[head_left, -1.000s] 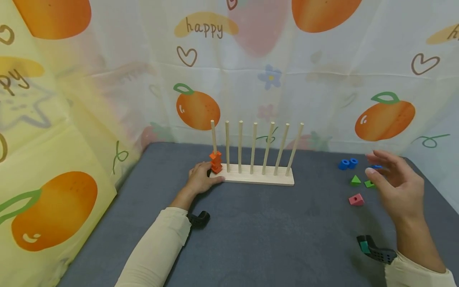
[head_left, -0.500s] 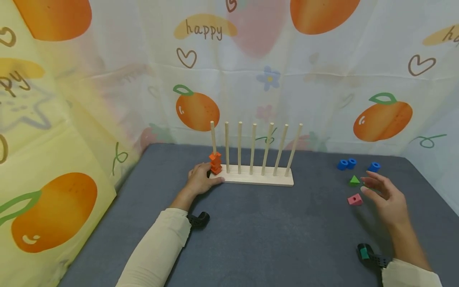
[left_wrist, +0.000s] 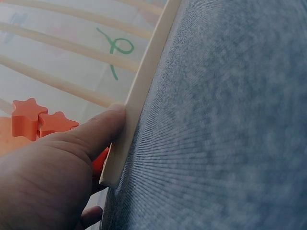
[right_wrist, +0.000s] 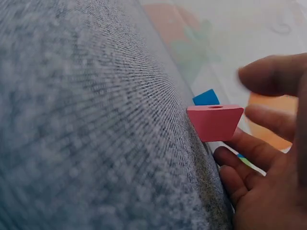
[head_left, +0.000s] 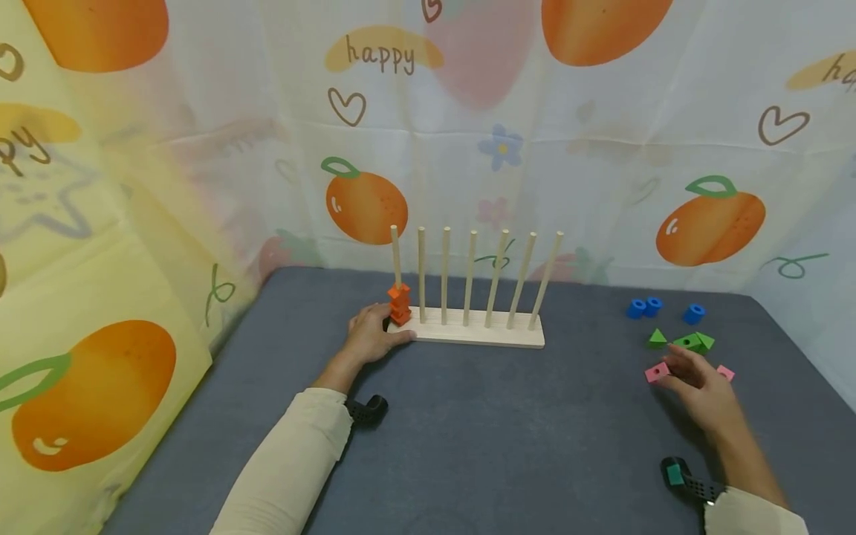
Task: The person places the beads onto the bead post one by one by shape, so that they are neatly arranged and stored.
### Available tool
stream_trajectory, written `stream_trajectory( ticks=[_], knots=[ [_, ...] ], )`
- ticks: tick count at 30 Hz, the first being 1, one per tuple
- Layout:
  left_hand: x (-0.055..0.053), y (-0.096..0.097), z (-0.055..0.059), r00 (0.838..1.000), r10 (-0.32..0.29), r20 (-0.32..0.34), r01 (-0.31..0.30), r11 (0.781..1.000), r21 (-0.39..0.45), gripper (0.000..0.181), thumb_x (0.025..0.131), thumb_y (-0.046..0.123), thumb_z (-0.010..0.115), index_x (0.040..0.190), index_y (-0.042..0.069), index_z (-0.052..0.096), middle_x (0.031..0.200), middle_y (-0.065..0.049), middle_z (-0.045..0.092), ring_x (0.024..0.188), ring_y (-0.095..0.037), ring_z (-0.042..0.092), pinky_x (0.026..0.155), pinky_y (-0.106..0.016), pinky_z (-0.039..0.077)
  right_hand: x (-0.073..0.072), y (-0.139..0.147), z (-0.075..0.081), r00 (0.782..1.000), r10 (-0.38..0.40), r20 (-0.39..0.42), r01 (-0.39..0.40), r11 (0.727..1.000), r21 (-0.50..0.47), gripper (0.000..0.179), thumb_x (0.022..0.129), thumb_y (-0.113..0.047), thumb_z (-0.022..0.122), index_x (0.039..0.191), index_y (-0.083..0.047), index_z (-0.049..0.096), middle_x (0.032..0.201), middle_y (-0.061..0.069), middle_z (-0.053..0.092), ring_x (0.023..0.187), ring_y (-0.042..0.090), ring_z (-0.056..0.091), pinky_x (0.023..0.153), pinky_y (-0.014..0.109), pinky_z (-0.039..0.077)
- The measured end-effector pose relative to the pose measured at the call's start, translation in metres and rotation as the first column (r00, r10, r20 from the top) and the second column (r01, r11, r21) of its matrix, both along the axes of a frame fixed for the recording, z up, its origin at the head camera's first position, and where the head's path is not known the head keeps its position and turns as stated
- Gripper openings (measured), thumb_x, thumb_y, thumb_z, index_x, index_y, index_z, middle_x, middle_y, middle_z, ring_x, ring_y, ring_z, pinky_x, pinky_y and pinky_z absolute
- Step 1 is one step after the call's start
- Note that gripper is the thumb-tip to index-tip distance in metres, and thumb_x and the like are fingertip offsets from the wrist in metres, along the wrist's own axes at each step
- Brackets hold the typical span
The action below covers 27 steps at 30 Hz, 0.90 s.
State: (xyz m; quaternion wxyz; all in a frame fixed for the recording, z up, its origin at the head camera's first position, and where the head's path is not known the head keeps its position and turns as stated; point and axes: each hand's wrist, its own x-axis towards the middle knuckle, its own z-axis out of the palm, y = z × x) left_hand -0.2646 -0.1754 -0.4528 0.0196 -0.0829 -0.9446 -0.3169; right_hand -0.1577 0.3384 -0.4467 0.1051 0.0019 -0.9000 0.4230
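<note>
A wooden peg stand point(head_left: 478, 337) with a row of upright pegs is on the table. Orange star beads point(head_left: 400, 307) are stacked on its leftmost peg. My left hand point(head_left: 370, 337) grips the stand's left end; in the left wrist view its thumb point(left_wrist: 103, 127) presses along the base edge. On the right, my right hand point(head_left: 709, 395) is around a pink trapezoid bead point(head_left: 657, 372). In the right wrist view that pink bead point(right_wrist: 214, 124) lies between spread fingers, with the thumb apart from it. Whether a finger touches its far side I cannot tell.
Another pink bead point(head_left: 725, 373) shows beyond the right hand. Green triangle beads point(head_left: 657, 339) lie just behind, and blue cylinder beads point(head_left: 694, 313) farther back. A printed curtain point(head_left: 468, 148) hangs behind the grey table point(head_left: 508, 438).
My right hand has come down and left from above the green and blue beads to the pink bead, uncovering them. My left hand stays on the stand.
</note>
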Motion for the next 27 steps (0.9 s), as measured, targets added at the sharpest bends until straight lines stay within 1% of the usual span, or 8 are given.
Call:
stream_trajectory(
  ticks=[5,9,11,16,18,21,23,27],
  knots=[
    [-0.001,-0.001,0.0,1.0,-0.001,0.004,0.001,1.0,-0.006,0.069,0.084,0.044,0.074,0.135,0.002,0.055,0.141,-0.019,0.046,0.135,-0.037,0.029,0.107,-0.054,0.014,0.0,0.0,-0.002,0.998,-0.002,0.064,-0.006,0.992,0.127,0.056,0.097,-0.027,0.061,0.14,0.005,0.044,0.125,0.028,0.055,0.091,-0.007,0.043,0.067,0.012,0.04],
    [-0.001,-0.001,-0.001,1.0,-0.002,0.008,0.002,1.0,-0.005,0.068,0.084,0.043,0.074,0.135,0.002,0.055,0.142,-0.018,0.045,0.136,-0.037,0.028,0.107,-0.055,0.013,0.0,-0.002,-0.002,0.998,-0.05,0.039,0.043,0.988,0.15,0.052,0.096,-0.032,0.061,0.133,0.004,0.053,0.116,0.025,0.061,0.085,-0.011,0.044,0.066,0.016,0.041],
    [-0.001,-0.001,-0.001,1.0,-0.003,0.009,0.003,1.0,-0.005,0.068,0.084,0.043,0.074,0.135,0.002,0.055,0.142,-0.018,0.045,0.136,-0.038,0.028,0.107,-0.055,0.013,-0.001,-0.003,-0.001,0.996,-0.094,-0.004,0.094,0.987,0.132,0.05,0.094,-0.033,0.064,0.128,0.004,0.058,0.105,0.013,0.066,0.08,-0.014,0.044,0.065,0.017,0.041],
    [-0.002,-0.002,-0.001,1.0,0.002,0.009,-0.002,1.0,-0.004,0.069,0.084,0.043,0.074,0.136,0.003,0.055,0.143,-0.017,0.045,0.136,-0.037,0.028,0.107,-0.054,0.013,-0.002,-0.007,0.002,0.984,-0.135,-0.114,0.129,0.99,-0.059,0.045,0.095,-0.023,0.064,0.125,0.009,0.058,0.088,-0.023,0.059,0.075,-0.017,0.053,0.065,0.007,0.042],
    [-0.003,-0.002,-0.001,1.0,0.002,0.006,-0.002,1.0,-0.003,0.069,0.083,0.043,0.075,0.135,0.003,0.055,0.142,-0.017,0.046,0.136,-0.036,0.028,0.107,-0.054,0.013,-0.003,-0.009,0.004,0.986,-0.114,-0.125,0.087,0.976,-0.202,0.042,0.096,-0.018,0.062,0.127,0.008,0.056,0.087,-0.022,0.06,0.075,-0.01,0.061,0.066,0.008,0.046],
    [-0.002,-0.002,0.0,1.0,0.001,-0.004,-0.001,1.0,0.001,0.069,0.083,0.043,0.075,0.135,0.002,0.055,0.141,-0.017,0.047,0.135,-0.037,0.029,0.107,-0.054,0.014,-0.003,-0.012,0.008,0.988,-0.082,-0.13,0.023,0.917,-0.398,0.038,0.095,-0.012,0.062,0.13,0.002,0.057,0.09,-0.01,0.063,0.075,0.002,0.067,0.067,0.016,0.051],
    [-0.001,-0.001,0.0,1.0,-0.002,-0.006,0.002,1.0,0.005,0.068,0.083,0.043,0.075,0.134,0.002,0.056,0.141,-0.018,0.047,0.135,-0.037,0.029,0.107,-0.055,0.014,-0.002,-0.014,0.013,0.986,-0.093,-0.137,0.026,0.904,-0.426,0.037,0.094,-0.011,0.064,0.129,-0.003,0.059,0.091,-0.005,0.064,0.076,0.004,0.068,0.067,0.017,0.052],
    [0.0,-0.001,-0.001,1.0,-0.004,-0.001,0.004,1.0,0.011,0.066,0.083,0.043,0.075,0.133,0.003,0.057,0.141,-0.018,0.048,0.136,-0.037,0.028,0.107,-0.055,0.013,0.001,-0.019,0.025,0.979,-0.156,-0.129,0.113,0.95,-0.292,0.04,0.093,-0.019,0.066,0.129,-0.004,0.059,0.091,-0.012,0.064,0.077,-0.002,0.065,0.068,0.011,0.048]
  ],
)
